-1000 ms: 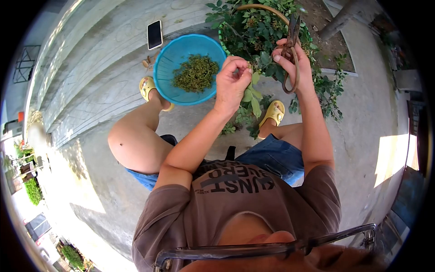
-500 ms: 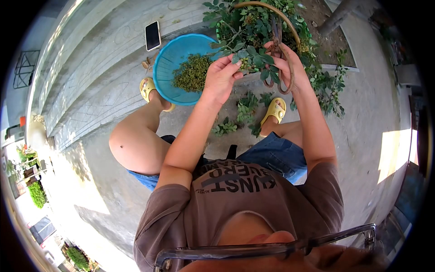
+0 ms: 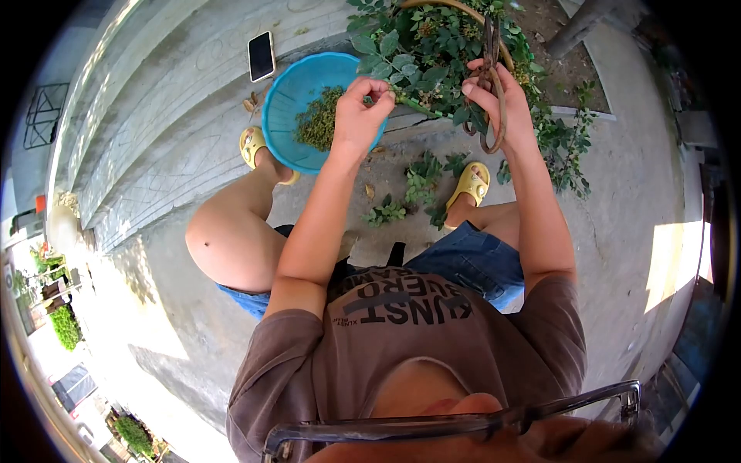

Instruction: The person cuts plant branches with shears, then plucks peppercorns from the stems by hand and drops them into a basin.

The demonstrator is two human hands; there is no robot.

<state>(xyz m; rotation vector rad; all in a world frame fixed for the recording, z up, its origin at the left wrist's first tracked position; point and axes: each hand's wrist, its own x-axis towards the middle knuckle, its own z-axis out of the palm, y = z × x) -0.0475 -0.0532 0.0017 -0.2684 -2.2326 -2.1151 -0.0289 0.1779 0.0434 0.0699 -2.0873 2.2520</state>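
Observation:
My left hand (image 3: 360, 116) is closed in a pinch over the right rim of a blue plastic basin (image 3: 278, 116). A tiny bit of yellow-green shows at its fingertips, too small to name. Inside the basin lies a heap of small green berry clusters (image 3: 318, 119). My right hand (image 3: 505, 104) is wrapped round a pair of old rusty scissors (image 3: 495, 77), blades pointing away from me and handle loops hanging below the palm. Leaves (image 3: 472, 117) hang beside its fingers. Beyond both hands, cut leafy branches with berries (image 3: 432, 46) fill a basket with a curved handle (image 3: 455, 5).
A phone (image 3: 262, 56) lies on the concrete step (image 3: 193, 100) left of the basin. Cut leafy twigs (image 3: 421, 181) are on the ground between my yellow slippers (image 3: 472, 184). More branches (image 3: 567, 147) spill out at the right. A trunk (image 3: 590, 27) rises at the back right.
My left hand has drawn left, away from the sprig, towards the basin. My right hand has shifted slightly right with the scissors, and the leafy sprig no longer spans between the hands.

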